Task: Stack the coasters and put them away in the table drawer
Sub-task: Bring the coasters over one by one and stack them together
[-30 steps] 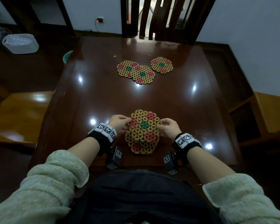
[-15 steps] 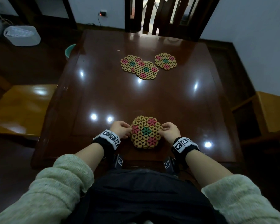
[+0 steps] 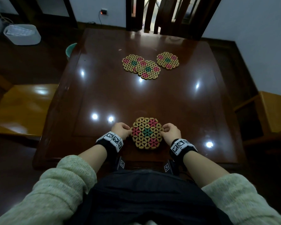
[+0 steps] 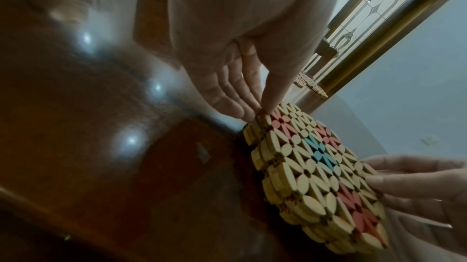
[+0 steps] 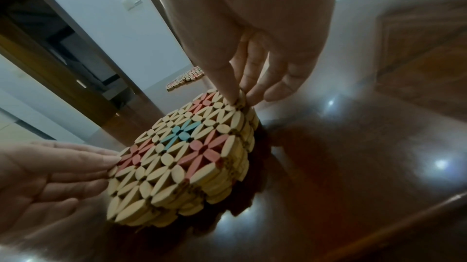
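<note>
A stack of flower-patterned bamboo coasters lies flat on the dark wooden table near its front edge. My left hand pinches the stack's left edge, thumb on top and fingers along the side. On the opposite edge my right hand pinches the same way. The wrist views show several layers in the stack. Two overlapping coasters and a single coaster lie at the far side. No drawer is in view.
An orange wooden seat stands left of the table and another chair to its right. A slatted chair back rises behind the far edge. A white bin and a teal bowl sit on the floor at far left.
A second ago the stack's layers were offset and partly over the table's front edge. Both hands have squared them into one even stack lying flat on the table.
</note>
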`<state>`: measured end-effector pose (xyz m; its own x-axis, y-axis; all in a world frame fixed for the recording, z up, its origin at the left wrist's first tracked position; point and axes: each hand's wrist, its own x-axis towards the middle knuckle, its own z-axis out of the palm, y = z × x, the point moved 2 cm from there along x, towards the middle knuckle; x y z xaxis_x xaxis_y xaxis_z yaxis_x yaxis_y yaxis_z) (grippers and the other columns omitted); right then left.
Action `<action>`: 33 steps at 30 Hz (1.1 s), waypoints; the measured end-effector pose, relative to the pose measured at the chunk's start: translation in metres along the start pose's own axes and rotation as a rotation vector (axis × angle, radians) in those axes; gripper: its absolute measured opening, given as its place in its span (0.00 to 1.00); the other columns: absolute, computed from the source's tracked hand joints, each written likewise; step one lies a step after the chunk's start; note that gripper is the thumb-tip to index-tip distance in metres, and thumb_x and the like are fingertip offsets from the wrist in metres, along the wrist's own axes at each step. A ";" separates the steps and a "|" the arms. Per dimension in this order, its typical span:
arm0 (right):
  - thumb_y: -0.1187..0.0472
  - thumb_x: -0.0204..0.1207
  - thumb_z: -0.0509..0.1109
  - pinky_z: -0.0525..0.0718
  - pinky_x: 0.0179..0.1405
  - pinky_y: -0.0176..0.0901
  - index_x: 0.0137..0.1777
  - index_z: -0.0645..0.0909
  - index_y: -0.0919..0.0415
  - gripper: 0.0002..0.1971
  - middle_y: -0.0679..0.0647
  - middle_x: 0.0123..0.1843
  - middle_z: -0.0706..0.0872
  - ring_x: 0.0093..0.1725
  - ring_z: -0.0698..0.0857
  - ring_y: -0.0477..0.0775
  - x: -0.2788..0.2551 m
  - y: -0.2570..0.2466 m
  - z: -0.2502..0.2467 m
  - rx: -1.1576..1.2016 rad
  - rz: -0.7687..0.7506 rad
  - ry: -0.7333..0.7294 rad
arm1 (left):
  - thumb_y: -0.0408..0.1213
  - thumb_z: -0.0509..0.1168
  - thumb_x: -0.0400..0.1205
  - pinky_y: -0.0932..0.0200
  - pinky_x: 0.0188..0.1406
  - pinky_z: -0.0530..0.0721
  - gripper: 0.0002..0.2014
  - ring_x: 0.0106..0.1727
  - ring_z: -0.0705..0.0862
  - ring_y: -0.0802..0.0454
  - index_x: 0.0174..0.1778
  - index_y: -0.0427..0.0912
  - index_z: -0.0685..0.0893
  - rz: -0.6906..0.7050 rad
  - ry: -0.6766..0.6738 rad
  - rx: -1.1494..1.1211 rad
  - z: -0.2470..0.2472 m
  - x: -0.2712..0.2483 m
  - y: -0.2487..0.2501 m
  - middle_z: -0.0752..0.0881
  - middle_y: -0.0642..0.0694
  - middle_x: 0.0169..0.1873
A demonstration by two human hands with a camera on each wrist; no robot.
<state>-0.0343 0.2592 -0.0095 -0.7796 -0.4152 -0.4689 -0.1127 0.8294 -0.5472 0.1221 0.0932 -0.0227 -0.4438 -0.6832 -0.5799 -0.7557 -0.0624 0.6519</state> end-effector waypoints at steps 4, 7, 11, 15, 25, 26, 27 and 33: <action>0.61 0.77 0.71 0.84 0.60 0.48 0.64 0.83 0.57 0.15 0.55 0.62 0.87 0.63 0.85 0.56 -0.001 0.000 0.002 -0.038 -0.018 0.035 | 0.34 0.74 0.76 0.65 0.33 0.83 0.10 0.37 0.86 0.55 0.53 0.39 0.88 0.008 0.010 0.013 0.000 -0.001 0.002 0.89 0.45 0.44; 0.61 0.77 0.70 0.83 0.62 0.48 0.64 0.83 0.57 0.15 0.55 0.63 0.87 0.64 0.84 0.57 0.000 0.001 0.002 -0.037 -0.008 0.042 | 0.36 0.75 0.75 0.67 0.32 0.81 0.10 0.35 0.85 0.56 0.51 0.40 0.88 0.013 0.002 0.044 -0.001 0.000 0.003 0.89 0.46 0.43; 0.61 0.78 0.71 0.81 0.63 0.47 0.67 0.81 0.58 0.17 0.55 0.65 0.86 0.66 0.83 0.56 0.001 0.002 0.002 -0.017 0.004 0.053 | 0.38 0.75 0.75 0.66 0.31 0.82 0.12 0.36 0.86 0.55 0.53 0.40 0.89 0.003 -0.002 0.046 0.000 0.002 0.002 0.90 0.46 0.44; 0.58 0.80 0.69 0.80 0.64 0.47 0.69 0.82 0.58 0.18 0.56 0.66 0.86 0.67 0.83 0.57 0.004 0.005 0.003 -0.019 0.033 -0.010 | 0.39 0.75 0.75 0.52 0.50 0.90 0.12 0.46 0.89 0.50 0.54 0.42 0.90 -0.002 -0.002 0.023 0.001 0.004 0.003 0.91 0.45 0.47; 0.58 0.78 0.72 0.83 0.61 0.46 0.61 0.86 0.58 0.13 0.56 0.61 0.89 0.62 0.85 0.56 0.009 0.010 0.003 0.064 0.101 -0.059 | 0.34 0.74 0.75 0.54 0.45 0.91 0.10 0.44 0.91 0.48 0.52 0.40 0.91 -0.043 -0.001 -0.022 0.006 0.008 0.004 0.92 0.42 0.45; 0.58 0.78 0.72 0.83 0.60 0.46 0.60 0.87 0.57 0.12 0.56 0.60 0.89 0.61 0.86 0.56 0.009 0.009 0.003 0.069 0.109 -0.062 | 0.34 0.74 0.75 0.56 0.41 0.91 0.10 0.42 0.91 0.48 0.53 0.40 0.91 -0.049 0.001 -0.026 0.006 0.008 0.004 0.92 0.42 0.44; 0.58 0.77 0.72 0.85 0.59 0.45 0.59 0.87 0.56 0.11 0.56 0.60 0.89 0.60 0.86 0.56 0.009 0.008 0.002 0.069 0.116 -0.063 | 0.34 0.74 0.75 0.60 0.36 0.90 0.11 0.39 0.90 0.49 0.53 0.40 0.91 -0.054 0.004 -0.031 0.006 0.008 0.005 0.91 0.42 0.44; 0.58 0.75 0.74 0.91 0.50 0.49 0.57 0.88 0.56 0.12 0.56 0.57 0.90 0.47 0.88 0.55 0.011 0.004 0.000 0.077 0.176 -0.077 | 0.33 0.74 0.76 0.55 0.42 0.91 0.10 0.45 0.91 0.47 0.53 0.40 0.91 -0.078 -0.021 -0.051 0.006 0.009 0.004 0.91 0.40 0.46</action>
<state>-0.0431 0.2582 -0.0170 -0.7334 -0.2961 -0.6119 0.0708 0.8620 -0.5019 0.1123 0.0910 -0.0287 -0.3950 -0.6594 -0.6396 -0.7630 -0.1523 0.6282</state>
